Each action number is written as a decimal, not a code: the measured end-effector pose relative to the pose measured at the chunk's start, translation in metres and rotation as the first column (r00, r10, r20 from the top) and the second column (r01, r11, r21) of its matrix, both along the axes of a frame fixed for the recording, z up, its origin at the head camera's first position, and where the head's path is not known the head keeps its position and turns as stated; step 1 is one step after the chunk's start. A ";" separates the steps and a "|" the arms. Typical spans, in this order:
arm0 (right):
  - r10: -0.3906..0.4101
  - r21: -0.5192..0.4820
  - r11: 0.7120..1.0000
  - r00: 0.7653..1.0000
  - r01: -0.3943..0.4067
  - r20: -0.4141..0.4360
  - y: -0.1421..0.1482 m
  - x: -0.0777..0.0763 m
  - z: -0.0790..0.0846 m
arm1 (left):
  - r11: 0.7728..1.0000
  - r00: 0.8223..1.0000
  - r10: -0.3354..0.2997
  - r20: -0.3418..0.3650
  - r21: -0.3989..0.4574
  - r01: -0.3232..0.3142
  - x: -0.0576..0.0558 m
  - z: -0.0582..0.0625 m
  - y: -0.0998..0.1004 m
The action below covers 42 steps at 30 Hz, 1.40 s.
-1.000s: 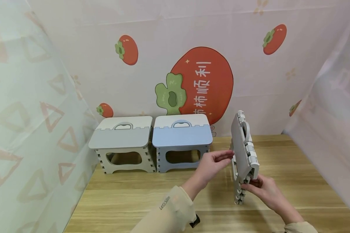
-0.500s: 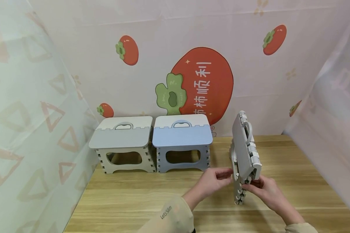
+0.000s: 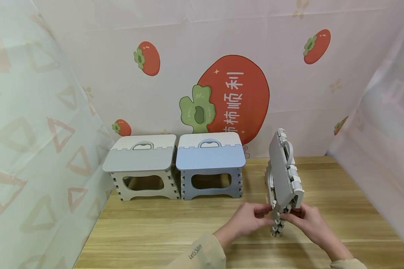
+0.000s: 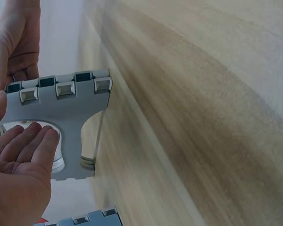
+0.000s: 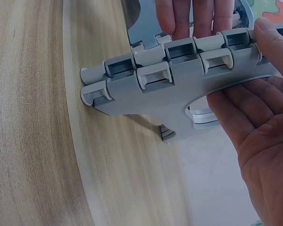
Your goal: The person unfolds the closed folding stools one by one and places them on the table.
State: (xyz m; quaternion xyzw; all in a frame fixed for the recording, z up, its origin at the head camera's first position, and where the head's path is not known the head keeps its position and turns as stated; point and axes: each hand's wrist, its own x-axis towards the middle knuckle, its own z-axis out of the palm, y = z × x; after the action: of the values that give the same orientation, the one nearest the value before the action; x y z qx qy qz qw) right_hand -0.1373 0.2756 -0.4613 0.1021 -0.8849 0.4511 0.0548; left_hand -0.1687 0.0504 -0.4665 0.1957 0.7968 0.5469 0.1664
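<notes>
A grey folding stool (image 3: pixel 280 173), partly folded, stands on edge at the right of the wooden table in the head view. My right hand (image 3: pixel 309 225) grips its near end from the right, thumb on the hinged edge (image 5: pixel 184 54) and fingers at the leg cutout in the right wrist view. From the left, my left hand (image 3: pixel 246 220) reaches the leg panel (image 4: pixel 61 108). Its fingers (image 4: pixel 30 146) are only slightly bent in front of the cutout, the thumb held apart; whether they touch the panel is hard to tell.
Two unfolded stools stand side by side against the back wall: a grey and white one (image 3: pixel 139 158) and a blue and white one (image 3: pixel 210 157). Printed sheets (image 3: pixel 282 93) enclose the wooden table (image 3: pixel 161 228) at the back and on both sides.
My left hand has come down and nearer along the stool's left side to its lower near end. The stool's folded seat has swung slightly to the right. My right hand keeps its grip.
</notes>
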 end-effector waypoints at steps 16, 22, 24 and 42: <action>0.001 0.005 1.000 0.998 -0.001 -0.060 0.000 0.000 -0.002 | 0.997 0.996 0.012 -0.087 -0.073 -0.018 0.004 -0.002 0.009; 0.007 0.003 1.000 0.998 -0.006 -0.057 0.001 0.000 -0.002 | 0.991 0.994 0.043 -0.099 -0.121 -0.055 0.004 0.000 0.013; 0.010 0.006 1.000 0.998 -0.009 -0.054 0.001 0.000 -0.002 | 0.991 0.994 0.048 -0.099 -0.121 -0.060 0.003 0.001 0.014; 0.016 0.035 0.999 0.998 -0.015 -0.053 0.003 0.001 0.000 | 0.985 0.968 -0.010 -0.249 -0.167 -0.033 -0.002 0.002 0.024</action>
State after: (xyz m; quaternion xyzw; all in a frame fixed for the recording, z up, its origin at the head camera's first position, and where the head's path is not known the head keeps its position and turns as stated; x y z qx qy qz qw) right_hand -0.1364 0.2783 -0.4609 0.1220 -0.8900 0.4331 0.0733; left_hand -0.1706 0.0743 -0.4647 0.2432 0.8563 0.4490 0.0782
